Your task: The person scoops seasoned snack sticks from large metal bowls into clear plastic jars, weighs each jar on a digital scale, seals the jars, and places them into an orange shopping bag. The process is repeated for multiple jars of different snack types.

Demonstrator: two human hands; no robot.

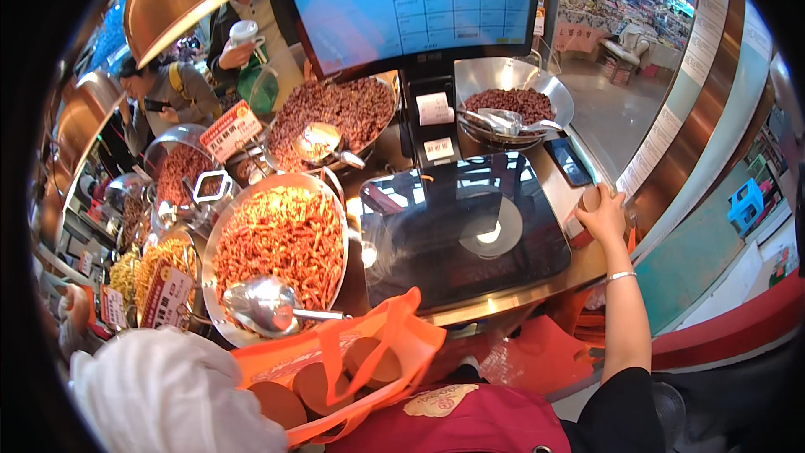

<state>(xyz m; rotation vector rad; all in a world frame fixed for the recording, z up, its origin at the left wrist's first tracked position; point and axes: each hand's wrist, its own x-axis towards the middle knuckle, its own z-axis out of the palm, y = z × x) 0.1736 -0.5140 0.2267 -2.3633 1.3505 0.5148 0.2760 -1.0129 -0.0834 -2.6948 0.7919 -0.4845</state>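
My right hand [605, 217] reaches to the counter's right edge, its thumb and fingers around a small brown round object [590, 199]. Just below that hand is a small red and white box [577, 231]. My left hand is out of view. In front of my red apron [503, 418], an orange carrier bag [402, 327] stands open with brown round-topped canisters [321, 387] inside. A black glass-topped panel [415, 245] with a pale round disc [503, 226] lies before me.
A white cloth cap [163, 390] fills the lower left. Left are a pan of red fried snacks [277, 233] with a metal scoop [264, 305] and several food bowls. A touchscreen [415, 12] stands behind the panel. A phone [568, 162] lies at right. People stand opposite.
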